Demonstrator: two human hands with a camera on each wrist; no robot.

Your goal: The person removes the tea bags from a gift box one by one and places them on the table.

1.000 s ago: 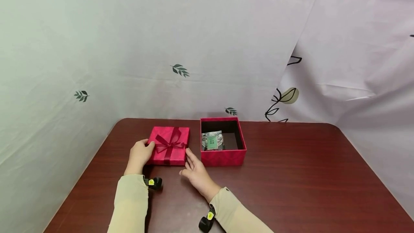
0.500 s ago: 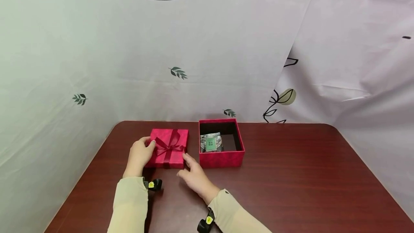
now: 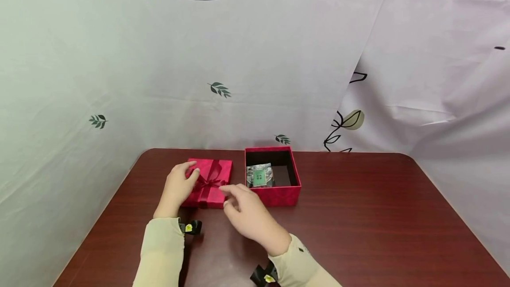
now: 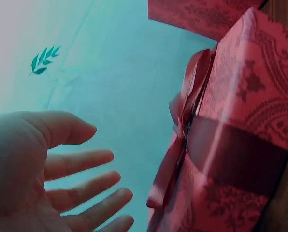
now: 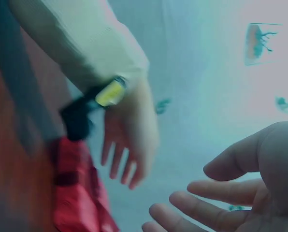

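Observation:
A red gift box lid [image 3: 221,169] with a dark red ribbon bow [image 4: 182,124] lies on the table at the left. My left hand [image 3: 176,190] hovers over its left side, fingers spread and apart from the bow in the left wrist view. Over the lid's right front corner is my right hand [image 3: 253,214], its fingers extended and loosely bent, holding nothing. In the right wrist view, both the right hand [image 5: 272,181] and the left hand [image 5: 136,130] show with fingers apart. Right of the lid stands the open red gift box [image 3: 275,197].
Inside the open box's left part sits a small packet with a green label [image 3: 259,176]. The brown wooden table [image 3: 358,216] extends to the right. Behind it hangs a pale cloth [image 3: 255,56] with leaf prints. A black camera is strapped on each wrist.
My left hand has let go of the lid's left edge and lifted over it. My right hand has risen from the lid's right edge. Lid and box stay about where they were.

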